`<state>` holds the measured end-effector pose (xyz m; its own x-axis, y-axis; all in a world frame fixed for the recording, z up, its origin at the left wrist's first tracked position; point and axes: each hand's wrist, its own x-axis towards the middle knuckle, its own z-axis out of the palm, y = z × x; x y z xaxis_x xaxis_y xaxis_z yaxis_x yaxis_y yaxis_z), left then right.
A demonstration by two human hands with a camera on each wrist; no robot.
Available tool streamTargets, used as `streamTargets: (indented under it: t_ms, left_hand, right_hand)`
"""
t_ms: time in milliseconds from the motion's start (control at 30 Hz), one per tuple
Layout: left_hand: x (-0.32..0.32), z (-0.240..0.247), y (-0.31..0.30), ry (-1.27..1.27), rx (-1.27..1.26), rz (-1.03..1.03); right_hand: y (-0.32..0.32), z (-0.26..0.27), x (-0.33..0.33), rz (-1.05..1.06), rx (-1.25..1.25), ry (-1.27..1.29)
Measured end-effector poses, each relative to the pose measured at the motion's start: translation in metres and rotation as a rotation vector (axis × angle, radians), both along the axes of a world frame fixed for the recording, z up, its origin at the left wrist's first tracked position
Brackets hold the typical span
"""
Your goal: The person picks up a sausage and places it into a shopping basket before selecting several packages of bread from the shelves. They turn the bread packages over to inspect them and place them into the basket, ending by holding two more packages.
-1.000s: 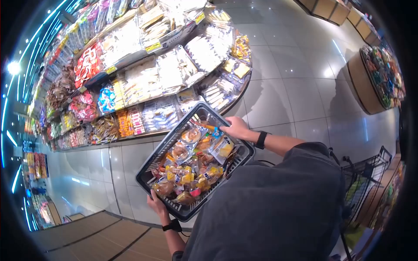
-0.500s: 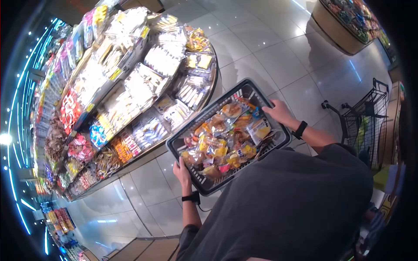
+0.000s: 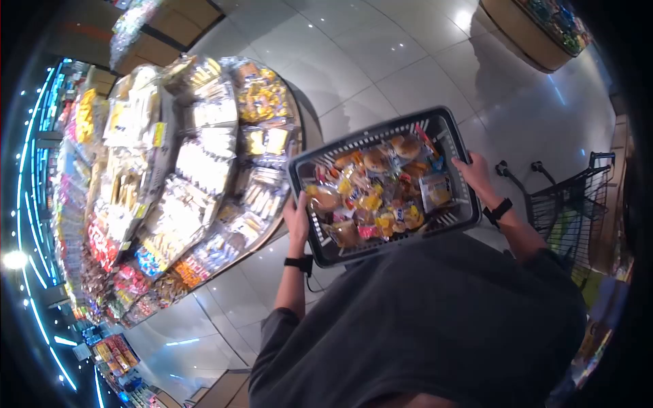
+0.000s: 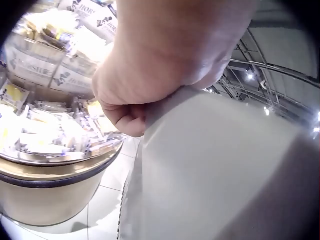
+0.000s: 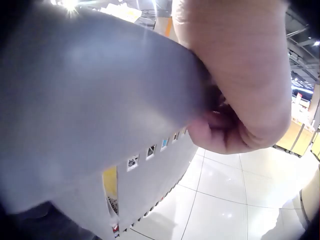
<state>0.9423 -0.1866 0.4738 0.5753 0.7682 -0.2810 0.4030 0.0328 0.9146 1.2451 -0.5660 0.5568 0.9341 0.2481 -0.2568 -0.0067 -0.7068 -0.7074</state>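
Note:
Both hands carry a dark grey plastic shopping basket [image 3: 381, 126] in front of the body. My left hand [image 3: 296, 219] grips its left end, thumb over the rim. At the opposite end my right hand [image 3: 474, 178] holds the rim the same way. Inside lie many packaged snacks [image 3: 375, 194] in clear and yellow wrappers, with a flat pack [image 3: 435, 190] by the right end. In the left wrist view, the left hand's fingers [image 4: 131, 124] curl under the basket's edge. Curled fingers [image 5: 220, 135] also show in the right wrist view beside the slotted basket wall.
A tiered, rounded display stand [image 3: 197, 163] full of packaged snacks stands close on the left. A black wire shopping cart [image 3: 571, 211] is at the right. Another goods stand [image 3: 530, 34] sits at the upper right. Pale tiled floor [image 3: 381, 61] lies between them.
The person has turned, so the display stand has swung and shifted left in view. The basket has moved right and now lies more level across the body. Both hands keep their hold.

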Motion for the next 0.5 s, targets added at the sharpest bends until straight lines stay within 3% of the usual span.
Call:
streamTargets:
  t_ms: [33, 100, 167, 233, 300, 400, 433, 500]
  left_hand:
    - [0.025, 0.008, 0.002, -0.017, -0.009, -0.004]
    - [0.057, -0.028, 0.019, 0.027, 0.111, -0.026]
    - [0.102, 0.003, 0.015, 0.057, 0.076, -0.017]
    - [0.141, -0.038, 0.028, -0.120, -0.074, 0.057]
    - [0.186, -0.045, 0.044, -0.032, -0.029, 0.068]
    - [0.249, -0.083, 0.076, -0.168, -0.142, 0.125]
    - [0.266, -0.101, 0.093, -0.086, -0.058, 0.098]
    - [0.313, -0.087, 0.108, -0.029, -0.022, 0.120]
  right_hand:
    - [0.000, -0.001, 0.023, 0.019, -0.017, -0.064]
    - [0.000, -0.010, 0.066, 0.023, -0.048, -0.148]
    - [0.019, 0.001, 0.105, 0.010, -0.043, -0.115]
    - [0.036, -0.007, 0.156, 0.024, -0.084, -0.172]
    - [0.063, -0.011, 0.204, 0.032, -0.061, -0.119]
    - [0.104, -0.024, 0.278, 0.092, -0.175, -0.116]
    - [0.118, -0.029, 0.306, 0.102, -0.201, -0.122]
    - [0.147, -0.042, 0.359, 0.188, -0.150, -0.102]
